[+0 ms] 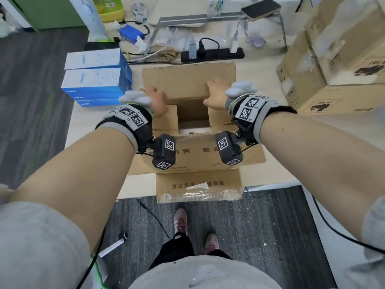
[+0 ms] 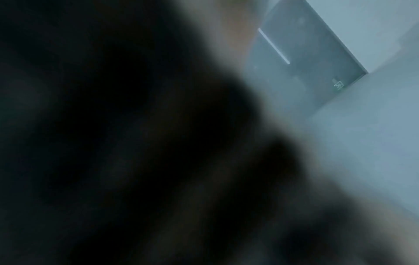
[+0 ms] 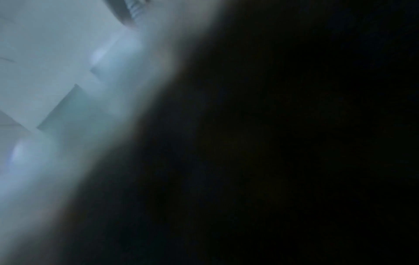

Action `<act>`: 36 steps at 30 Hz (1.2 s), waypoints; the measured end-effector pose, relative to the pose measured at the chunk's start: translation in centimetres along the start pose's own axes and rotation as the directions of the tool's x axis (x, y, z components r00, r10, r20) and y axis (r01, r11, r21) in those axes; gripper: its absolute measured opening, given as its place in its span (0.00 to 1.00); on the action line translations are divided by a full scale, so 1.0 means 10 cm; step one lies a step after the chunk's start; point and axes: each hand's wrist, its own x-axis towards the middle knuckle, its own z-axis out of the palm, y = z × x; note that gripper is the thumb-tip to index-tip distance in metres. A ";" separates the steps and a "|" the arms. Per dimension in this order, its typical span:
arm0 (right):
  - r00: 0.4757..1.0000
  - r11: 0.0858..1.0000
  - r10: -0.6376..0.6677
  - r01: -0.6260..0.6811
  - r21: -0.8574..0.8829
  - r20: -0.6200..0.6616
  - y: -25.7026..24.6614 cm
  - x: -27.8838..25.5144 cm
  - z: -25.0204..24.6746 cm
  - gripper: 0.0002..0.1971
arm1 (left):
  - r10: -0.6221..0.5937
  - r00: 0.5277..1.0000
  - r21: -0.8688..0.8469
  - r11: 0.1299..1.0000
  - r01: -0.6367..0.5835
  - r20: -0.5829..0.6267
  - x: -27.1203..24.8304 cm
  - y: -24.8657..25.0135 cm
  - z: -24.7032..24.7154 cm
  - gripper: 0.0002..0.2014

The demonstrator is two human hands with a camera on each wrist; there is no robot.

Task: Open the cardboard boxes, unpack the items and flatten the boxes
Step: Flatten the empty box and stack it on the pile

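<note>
An emptied brown cardboard box (image 1: 187, 80) lies low on the pale table (image 1: 87, 126), its flaps spread out; one printed flap (image 1: 198, 184) hangs over the near table edge. A square gap in its middle shows the tabletop. My left hand (image 1: 153, 97) presses palm-down on the left end of the far panel. On the right end of that panel my right hand (image 1: 216, 92) presses with its fingers spread and its thumb at the panel's near edge. Both wrist views are dark and blurred and show no detail of the fingers.
A stack of blue and white product boxes (image 1: 95, 80) sits just left of the box. Large taped cardboard boxes (image 1: 333, 65) stand at the right. A black power strip (image 1: 212, 55) with cables lies behind. Carpet and my shoes (image 1: 181, 222) lie below the table edge.
</note>
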 end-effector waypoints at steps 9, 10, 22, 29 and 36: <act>0.985 0.997 0.033 -0.019 -0.080 0.170 0.05 0.12 0.09 0.24 | 0.053 0.991 -0.123 0.992 -0.038 0.120 0.06 -0.05 0.10 0.32; 0.984 0.997 0.029 -0.015 -0.081 0.174 0.05 0.12 0.09 0.25 | 0.048 0.991 -0.124 0.992 -0.033 0.126 0.04 -0.05 0.09 0.33; 0.962 0.982 -0.163 0.181 -0.063 0.220 -0.01 -0.41 0.02 0.23 | 0.165 0.983 -0.029 0.986 -0.163 0.079 -0.43 0.01 0.11 0.35; 0.919 0.969 -0.133 0.199 -0.147 0.371 -0.02 -0.71 -0.04 0.24 | 0.189 0.924 0.057 0.974 -0.220 0.331 -0.67 0.12 -0.02 0.30; 0.835 0.984 -0.132 0.176 -0.032 0.535 0.12 -1.24 0.21 0.41 | 0.146 0.828 0.037 0.980 -0.197 0.541 -1.24 0.09 0.12 0.33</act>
